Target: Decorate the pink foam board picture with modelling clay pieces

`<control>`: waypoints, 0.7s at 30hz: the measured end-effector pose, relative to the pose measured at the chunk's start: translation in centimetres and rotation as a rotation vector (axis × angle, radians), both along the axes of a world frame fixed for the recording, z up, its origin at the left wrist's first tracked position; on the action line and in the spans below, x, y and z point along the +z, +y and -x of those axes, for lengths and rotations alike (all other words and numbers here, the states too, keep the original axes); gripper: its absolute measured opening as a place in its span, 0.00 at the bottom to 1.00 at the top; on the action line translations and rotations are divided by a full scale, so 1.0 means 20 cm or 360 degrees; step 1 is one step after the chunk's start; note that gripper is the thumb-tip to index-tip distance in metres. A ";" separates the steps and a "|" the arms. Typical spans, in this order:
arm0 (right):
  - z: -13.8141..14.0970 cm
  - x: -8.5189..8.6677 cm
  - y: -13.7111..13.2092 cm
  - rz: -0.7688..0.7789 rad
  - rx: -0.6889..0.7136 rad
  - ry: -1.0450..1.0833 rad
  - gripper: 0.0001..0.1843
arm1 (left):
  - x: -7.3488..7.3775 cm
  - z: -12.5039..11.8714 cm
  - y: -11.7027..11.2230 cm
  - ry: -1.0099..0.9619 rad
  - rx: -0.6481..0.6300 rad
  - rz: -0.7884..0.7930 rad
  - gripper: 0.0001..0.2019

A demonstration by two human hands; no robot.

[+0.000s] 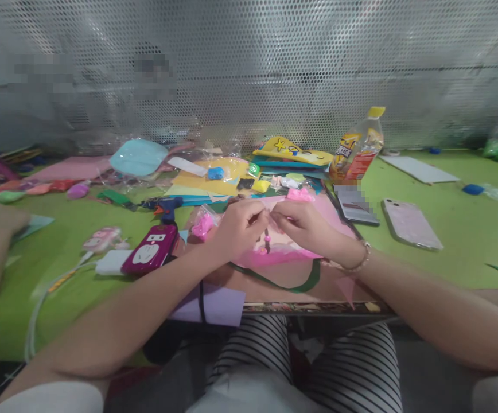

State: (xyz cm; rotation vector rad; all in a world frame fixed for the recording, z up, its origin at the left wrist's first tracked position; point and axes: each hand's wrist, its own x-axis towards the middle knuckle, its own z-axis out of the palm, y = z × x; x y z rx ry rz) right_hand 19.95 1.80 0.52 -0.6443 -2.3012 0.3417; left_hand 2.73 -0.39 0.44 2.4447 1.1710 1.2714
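Head view: a smooth green tabletop (468, 252) is backed by a perforated grey metal panel (249, 51); over a flat pink paper sheet (283, 256), the bare left hand (244, 225) and right hand (303, 221) are held, fingertips pinched, anything between them indiscernible

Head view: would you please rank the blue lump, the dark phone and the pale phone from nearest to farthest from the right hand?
1. Dark phone, just right of the right hand.
2. Pale phone, farther right.
3. Blue lump, farthest right.

Pink-edged pale craft sheet (280, 246), flat (dark strip (268, 248) on it).
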 end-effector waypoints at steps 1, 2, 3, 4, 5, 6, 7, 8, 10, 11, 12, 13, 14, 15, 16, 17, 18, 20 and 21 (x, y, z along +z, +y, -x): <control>0.00 0.00 0.00 -0.0010 0.0015 0.0009 0.11 | 0.01 0.00 0.00 0.0008 0.0002 -0.0026 0.16; 0.00 0.01 -0.01 -0.0027 0.0031 0.0018 0.12 | 0.01 0.00 -0.01 0.0022 0.0000 -0.0054 0.15; 0.00 0.01 -0.02 -0.0050 0.0040 0.0021 0.12 | 0.02 0.01 -0.01 0.0037 -0.0008 -0.0083 0.15; 0.00 0.01 -0.02 -0.0076 0.0042 0.0017 0.12 | 0.03 0.01 -0.01 0.0052 -0.0021 -0.0104 0.14; 0.00 0.02 -0.03 -0.0099 0.0035 0.0006 0.12 | 0.03 0.01 -0.02 0.0069 -0.0038 -0.0111 0.14; 0.00 0.02 -0.03 -0.0117 0.0020 -0.0010 0.12 | 0.04 0.01 -0.02 0.0083 -0.0055 -0.0103 0.14; 0.00 0.02 -0.03 -0.0122 0.0000 -0.0026 0.12 | 0.04 0.01 -0.02 0.0091 -0.0074 -0.0081 0.14; 0.00 0.02 -0.04 -0.0112 -0.0021 -0.0041 0.12 | 0.05 0.01 -0.02 0.0091 -0.0091 -0.0051 0.14; 0.00 0.02 -0.04 -0.0080 -0.0046 -0.0062 0.13 | 0.05 0.01 -0.03 0.0074 -0.0120 0.0031 0.14; 0.00 0.03 -0.04 -0.0076 -0.0046 -0.0078 0.14 | 0.05 0.00 -0.03 0.0058 -0.0134 0.0074 0.14; -0.01 0.03 -0.03 -0.0083 -0.0050 -0.0094 0.14 | 0.06 0.00 -0.03 0.0039 -0.0140 0.0111 0.14; -0.01 0.04 -0.03 -0.0100 -0.0067 -0.0108 0.14 | 0.06 0.00 -0.04 0.0023 -0.0147 0.0142 0.15; -0.02 0.05 -0.03 -0.0123 -0.0106 -0.0115 0.14 | 0.06 0.00 -0.04 0.0010 -0.0156 0.0176 0.15; -0.03 0.05 -0.02 -0.0145 -0.0163 -0.0118 0.14 | 0.06 0.00 -0.04 -0.0002 -0.0165 0.0211 0.16; -0.04 0.06 -0.01 -0.0162 -0.0217 -0.0122 0.14 | 0.06 0.01 -0.04 -0.0014 -0.0178 0.0244 0.16; -0.06 0.07 -0.01 -0.0171 -0.0254 -0.0130 0.14 | 0.05 0.01 -0.04 -0.0021 -0.0189 0.0278 0.16; -0.07 0.07 0.00 -0.0180 -0.0269 -0.0140 0.14 | 0.05 0.02 -0.04 -0.0020 -0.0201 0.0309 0.17; -0.09 0.07 0.01 -0.0201 -0.0251 -0.0154 0.13 | 0.03 0.03 -0.02 -0.0003 -0.0207 0.0319 0.18; -0.09 0.07 0.02 -0.0208 -0.0253 -0.0147 0.13 | 0.02 0.04 0.00 -0.0001 -0.0200 0.0280 0.18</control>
